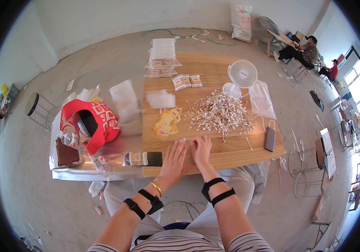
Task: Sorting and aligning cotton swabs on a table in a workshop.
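Note:
My left hand (174,158) lies on the front of the wooden table, its fingers stretched out and its tips beside a small whitish piece (183,140). Just to the right, my right hand (202,150) has its fingers bent down; what is in them is hidden. Ahead of it spreads a big loose heap of cotton swabs (222,112). Yellow printed cards (167,122) lie beyond my left hand, with a stack of clear small bags (161,99) behind them. Left of my left wrist rests a clear pack of swabs (138,159) on a dark pad (154,159).
A white fan (242,74) stands behind the heap. A grey power bank (269,139) sits at the right edge. Filled packets (187,81) and stacked bags (162,52) lie at the back. A red bag (100,122) and bottle (70,140) stand left. Two people sit far right.

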`<state>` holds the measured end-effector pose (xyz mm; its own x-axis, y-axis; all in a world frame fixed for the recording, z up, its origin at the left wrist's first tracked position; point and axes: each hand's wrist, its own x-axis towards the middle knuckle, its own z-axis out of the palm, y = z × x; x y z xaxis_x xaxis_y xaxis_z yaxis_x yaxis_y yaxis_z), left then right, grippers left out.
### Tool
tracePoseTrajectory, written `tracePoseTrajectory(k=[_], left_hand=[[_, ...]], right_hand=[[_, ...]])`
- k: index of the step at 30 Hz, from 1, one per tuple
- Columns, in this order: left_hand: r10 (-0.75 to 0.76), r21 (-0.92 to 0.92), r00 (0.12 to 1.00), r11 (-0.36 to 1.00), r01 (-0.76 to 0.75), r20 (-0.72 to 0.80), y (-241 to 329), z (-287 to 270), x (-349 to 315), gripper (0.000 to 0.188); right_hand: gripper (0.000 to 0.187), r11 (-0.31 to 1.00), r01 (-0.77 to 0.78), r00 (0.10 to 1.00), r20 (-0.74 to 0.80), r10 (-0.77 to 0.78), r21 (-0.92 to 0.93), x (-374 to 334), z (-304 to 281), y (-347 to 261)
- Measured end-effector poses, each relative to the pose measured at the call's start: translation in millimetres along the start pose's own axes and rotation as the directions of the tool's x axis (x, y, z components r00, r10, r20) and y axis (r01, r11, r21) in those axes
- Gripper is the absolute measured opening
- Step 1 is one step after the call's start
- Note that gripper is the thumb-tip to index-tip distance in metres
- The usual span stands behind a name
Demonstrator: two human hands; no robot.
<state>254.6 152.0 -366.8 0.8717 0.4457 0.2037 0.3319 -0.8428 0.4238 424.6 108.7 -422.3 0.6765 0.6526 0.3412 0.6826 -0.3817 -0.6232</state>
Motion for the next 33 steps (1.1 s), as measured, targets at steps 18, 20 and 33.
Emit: tracePoseTrajectory(k=[18, 20, 33], left_hand=[[-0.011, 0.263, 0.99, 0.964, -0.026, 0.139, -15.6, 22.4, -1.8, 0.082], [-0.016, 0.273, 0.99, 0.962, -0.022, 0.137, -14.9, 21.5, -2.3, 0.083], [-0.038, 0.215, 0.995, 0.976, 0.016, 0.097, -18.0, 22.0, -0.2, 0.085]], right_hand=[[0.016, 0.82, 0.504, 0.856, 0.285, -0.431, -0.273, 86.9, -19.4, -2.4], [0.013, 0.79, 0.555, 0.82, 0.329, -0.467, -0.26, 71.1, -12.6, -10.8], [0.032, 0.944, 0.321, 0.902, 0.28, -0.328, 0.072, 16.5, -39.0, 0.8]])
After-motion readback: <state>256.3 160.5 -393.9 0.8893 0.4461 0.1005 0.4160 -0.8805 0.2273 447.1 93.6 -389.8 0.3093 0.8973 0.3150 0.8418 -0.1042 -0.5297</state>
